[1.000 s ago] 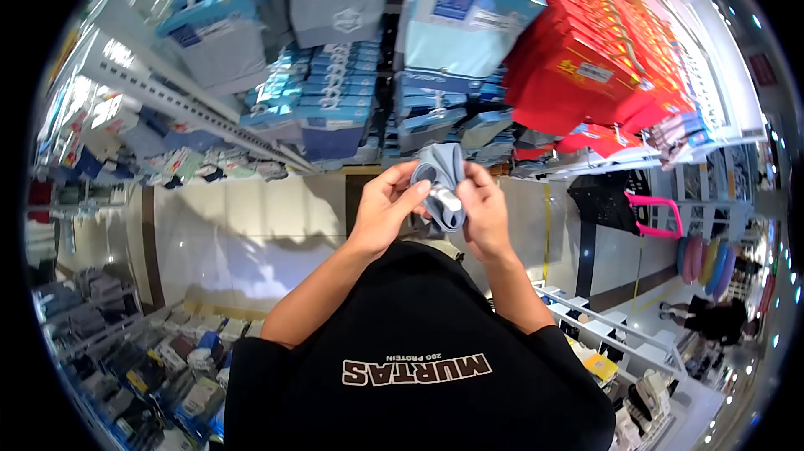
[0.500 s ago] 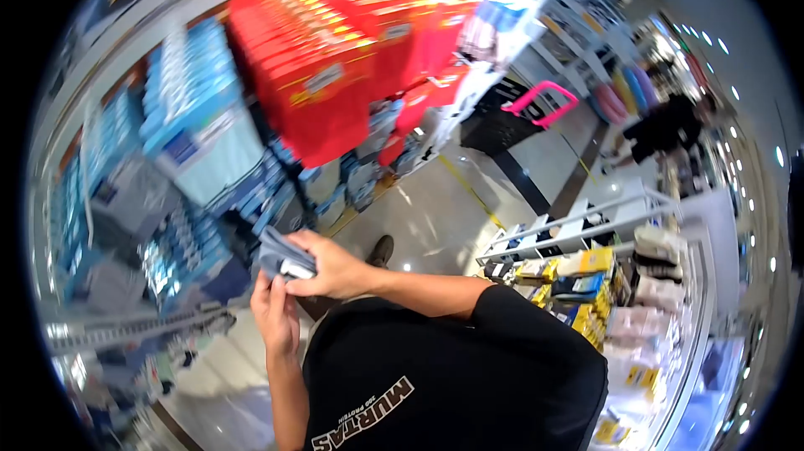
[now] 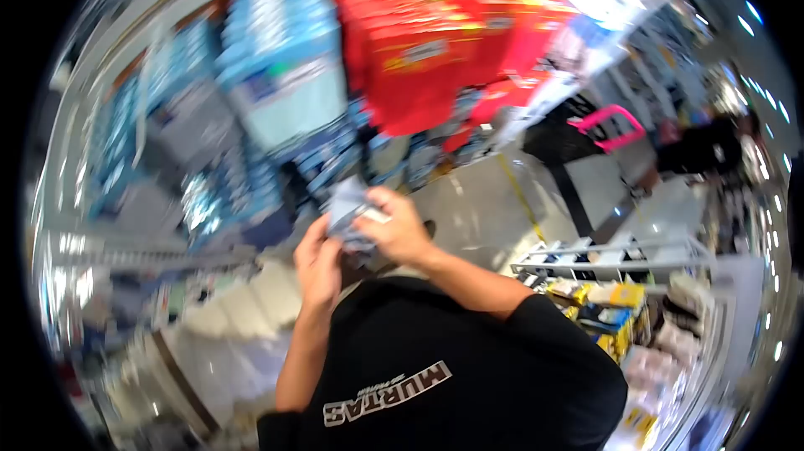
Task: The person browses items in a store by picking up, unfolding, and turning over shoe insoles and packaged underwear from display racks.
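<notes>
A folded grey-blue cloth item (image 3: 345, 210) is held in front of my chest, blurred, with a small white patch on it. My right hand (image 3: 400, 229) closes on it from the right, thumb and fingers at the white patch. On the opposite side, my left hand (image 3: 320, 265) pinches its lower left edge. Whether the cloth is a sock or another garment cannot be made out. Just beyond my hands, light-blue carded packs of cloth goods (image 3: 285, 91) hang in rows, and red packs (image 3: 410, 49) hang to their right.
Grey packs (image 3: 188, 124) hang at the left of the rack. A low shelf at right holds yellow-labelled packs (image 3: 624, 296). Past the aisle floor (image 3: 469, 204) stand a black basket with a pink handle (image 3: 615, 128) and a person in dark clothes (image 3: 703, 148).
My view has swung, so the racks and hands appear further right. The grey-blue cloth, compact before, now looks more spread out and upright between my hands.
</notes>
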A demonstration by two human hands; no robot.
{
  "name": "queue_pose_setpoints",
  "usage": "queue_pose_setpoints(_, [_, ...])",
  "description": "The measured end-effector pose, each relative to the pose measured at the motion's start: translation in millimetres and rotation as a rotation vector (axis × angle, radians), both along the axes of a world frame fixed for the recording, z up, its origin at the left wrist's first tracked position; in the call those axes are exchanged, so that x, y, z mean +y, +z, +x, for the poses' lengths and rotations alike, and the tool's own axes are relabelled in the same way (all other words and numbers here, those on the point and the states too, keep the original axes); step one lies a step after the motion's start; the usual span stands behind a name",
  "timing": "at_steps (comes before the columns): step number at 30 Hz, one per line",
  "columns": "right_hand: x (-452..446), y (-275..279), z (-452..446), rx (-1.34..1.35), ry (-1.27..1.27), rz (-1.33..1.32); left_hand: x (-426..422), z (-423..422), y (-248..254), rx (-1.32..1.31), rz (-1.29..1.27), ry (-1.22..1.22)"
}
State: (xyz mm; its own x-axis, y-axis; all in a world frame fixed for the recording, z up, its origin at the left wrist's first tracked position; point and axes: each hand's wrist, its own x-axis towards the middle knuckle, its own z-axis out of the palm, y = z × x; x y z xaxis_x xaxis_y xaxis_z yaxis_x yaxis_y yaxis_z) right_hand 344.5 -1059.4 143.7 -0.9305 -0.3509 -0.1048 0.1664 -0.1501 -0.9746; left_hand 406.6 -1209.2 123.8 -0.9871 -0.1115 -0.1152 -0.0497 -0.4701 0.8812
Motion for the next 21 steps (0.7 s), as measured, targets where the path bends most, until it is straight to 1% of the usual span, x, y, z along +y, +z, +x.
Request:
queue_pose_setpoints(1, [-2, -11, -1, 0.007, -0.037, -0.033, 0, 0, 5, -0.043, -0.038, -0.009])
queue_pose_setpoints(2, [-2, -7, -1, -0.001, -0.033, -0.066, 1, 0, 2, -0.046, -0.032, 0.013])
queue_pose_setpoints(3, [-4, 1, 0, -0.106, -0.052, -0.180, 1, 0, 0, -0.024, 0.009, 0.030])
queue_pose_setpoints(7, [-3, 1, -1, 0.005, -0.110, -0.101, 0, 1, 4, -0.064, 0.029, 0.093])
queue_pose_setpoints(9, [-4, 2, 2, 0.048, -0.142, -0.128, 3, 2, 7, -0.071, -0.013, 0.143])
queue_pose_setpoints(12, [-4, -1, 4, 0.081, -0.117, -0.087, 8, 2, 7, -0.066, -0.017, 0.202])
queue_pose_setpoints(13, [-5, 3, 6, 0.066, -0.059, -0.086, 8, 2, 6, -0.062, -0.013, 0.221])
queue_pose_setpoints(15, [-7, 14, 12, 0.033, 0.055, -0.084, 8, 2, 6, -0.049, -0.099, 0.220])
queue_pose_setpoints(16, [-4, 8, 11, 0.090, 0.148, 0.017, 9, 2, 5, -0.043, -0.142, 0.219])
queue_pose_setpoints(17, [-2, 2, 10, 0.283, 0.174, 0.136, 9, 3, 2, -0.041, -0.150, 0.215])
queue_pose_setpoints(19, [-4, 10, 13, 0.313, 0.183, 0.153, 9, 4, -4, -0.034, -0.169, 0.206])
queue_pose_setpoints(21, [-4, 13, 12, 0.191, 0.151, 0.092, 5, 5, -4, -0.028, -0.090, 0.204])
